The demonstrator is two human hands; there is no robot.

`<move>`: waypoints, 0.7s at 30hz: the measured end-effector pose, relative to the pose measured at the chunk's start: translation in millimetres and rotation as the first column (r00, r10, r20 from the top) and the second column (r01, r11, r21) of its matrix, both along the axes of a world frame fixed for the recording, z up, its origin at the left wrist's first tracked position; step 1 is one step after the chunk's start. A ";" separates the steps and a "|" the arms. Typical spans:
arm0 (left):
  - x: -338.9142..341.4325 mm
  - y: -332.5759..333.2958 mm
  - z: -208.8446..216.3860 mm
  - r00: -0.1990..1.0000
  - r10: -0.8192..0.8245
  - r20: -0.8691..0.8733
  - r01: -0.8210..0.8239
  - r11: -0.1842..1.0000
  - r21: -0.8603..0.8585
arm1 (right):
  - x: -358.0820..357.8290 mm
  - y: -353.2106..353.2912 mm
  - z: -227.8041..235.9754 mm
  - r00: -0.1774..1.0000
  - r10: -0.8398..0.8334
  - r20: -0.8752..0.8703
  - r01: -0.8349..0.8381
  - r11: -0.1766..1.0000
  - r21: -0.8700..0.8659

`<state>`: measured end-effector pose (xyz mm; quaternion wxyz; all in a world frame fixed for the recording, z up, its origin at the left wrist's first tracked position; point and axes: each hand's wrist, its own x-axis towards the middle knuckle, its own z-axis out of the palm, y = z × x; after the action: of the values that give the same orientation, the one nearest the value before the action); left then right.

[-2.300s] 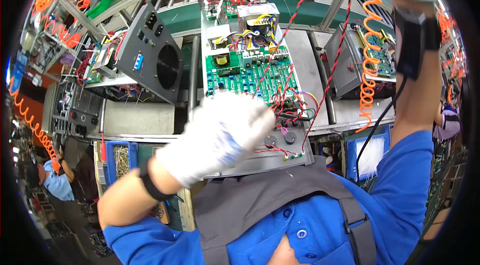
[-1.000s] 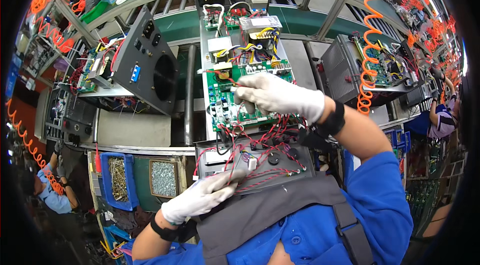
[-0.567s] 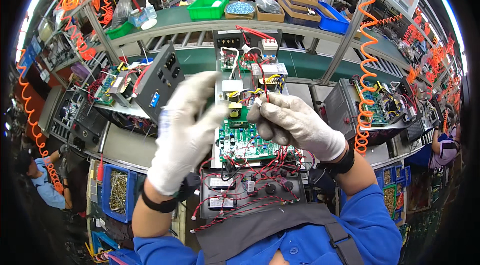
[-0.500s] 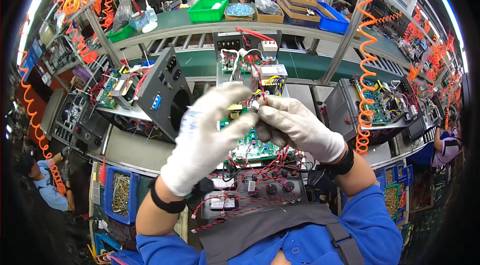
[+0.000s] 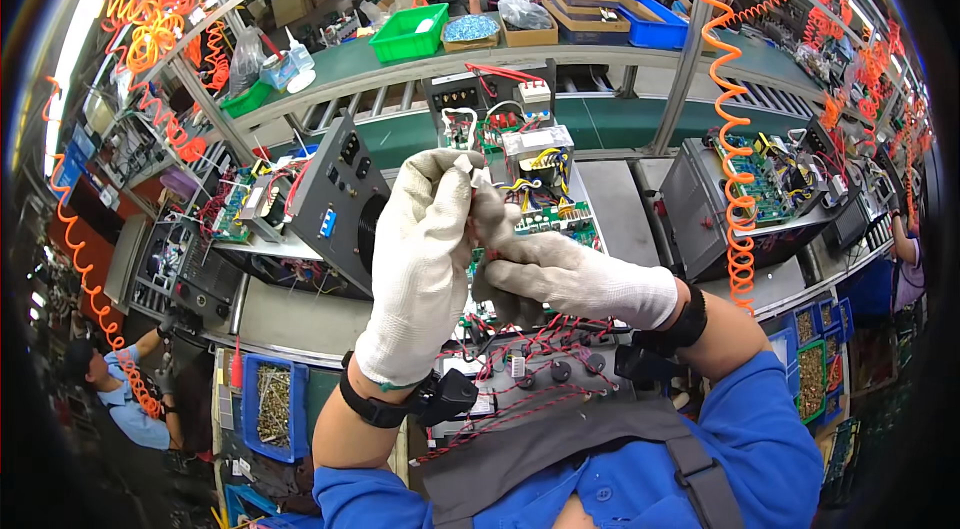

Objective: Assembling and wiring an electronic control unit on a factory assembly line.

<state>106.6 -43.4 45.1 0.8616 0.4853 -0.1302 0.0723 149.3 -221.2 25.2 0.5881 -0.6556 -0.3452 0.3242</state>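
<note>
Both my hands wear white gloves with grey fingers and meet above an opened electrical unit with a green circuit board (image 5: 548,222). My left hand (image 5: 425,244) is closed, its thumb and fingertips pinching a small white plug connector (image 5: 464,164). Right beside it, the blurred fingertips of my right hand (image 5: 565,271) are closed around the wires just below the plug. The gloves hide most of those wires. Red and black twisted wires (image 5: 540,339) lie tangled on the dark panel (image 5: 560,391) nearest me, with several round black parts standing on it.
Similar opened grey units stand left (image 5: 335,204) and right (image 5: 690,199). An orange coiled hose (image 5: 738,199) hangs at the right. A blue bin of screws (image 5: 275,409) sits lower left. A green tray (image 5: 410,33) and cardboard boxes (image 5: 585,4) line the far shelf. Other people work nearby.
My left hand has turned upright and closed its fingertips on the white plug. My right hand has shifted a little left and lower, and the view has moved slightly.
</note>
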 end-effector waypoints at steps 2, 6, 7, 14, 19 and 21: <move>-1.1 -0.5 4.3 0.999 0.028 0.035 -0.030 0.998 0.046 | 3.1 4.0 9.5 0.977 -0.038 0.209 0.006 0.988 0.152; 0.7 -7.1 14.8 0.983 0.175 -0.058 -0.164 0.973 0.159 | 14.3 -6.4 41.2 0.927 -0.340 0.159 0.278 0.907 0.317; 1.7 -11.3 15.8 0.994 0.113 -0.010 -0.111 0.986 0.128 | 16.4 -12.3 47.8 0.936 -0.233 0.265 0.140 0.935 0.327; -3.5 -14.0 23.4 0.986 0.110 0.126 -0.145 0.937 0.318 | 22.4 -6.2 52.3 0.723 -0.398 0.565 0.101 0.869 0.484; -33.0 14.1 40.4 0.995 0.078 -0.066 -0.021 0.786 0.617 | 41.7 -42.7 87.2 0.467 -0.568 0.678 0.170 0.810 0.561; -49.8 28.4 45.3 0.980 0.185 -0.071 -0.059 0.615 0.786 | 49.6 -52.4 83.0 0.577 -0.530 0.621 0.165 0.821 0.547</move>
<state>56.7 -14.9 90.3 0.5660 0.8221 -0.0522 0.0317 199.0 -273.6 108.2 0.5735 -0.6376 -0.4791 -0.1871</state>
